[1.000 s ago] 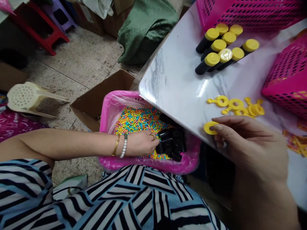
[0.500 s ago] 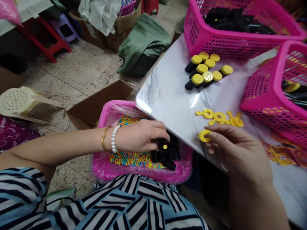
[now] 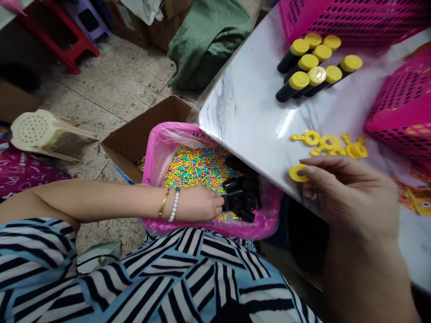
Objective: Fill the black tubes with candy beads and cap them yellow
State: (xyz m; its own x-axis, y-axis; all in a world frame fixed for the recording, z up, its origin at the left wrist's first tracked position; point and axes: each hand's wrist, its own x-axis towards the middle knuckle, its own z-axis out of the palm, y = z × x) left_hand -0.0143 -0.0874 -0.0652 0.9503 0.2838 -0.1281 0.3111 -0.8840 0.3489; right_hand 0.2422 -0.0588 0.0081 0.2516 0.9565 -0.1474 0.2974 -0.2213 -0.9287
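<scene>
The right hand (image 3: 350, 193) is pinching a flat yellow plastic ring (image 3: 295, 173) beside the white marble tabletop (image 3: 249, 103), while the left hand (image 3: 202, 202), grip unclear, is touching black plastic tubes (image 3: 240, 195) in a pink tray (image 3: 212, 229).

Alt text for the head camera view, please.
A person's right hand holds a yellow ring by a marble-patterned board bearing yellow-capped black tubes; the left hand touches black tubes beside colored beads in a pink tub.
</scene>
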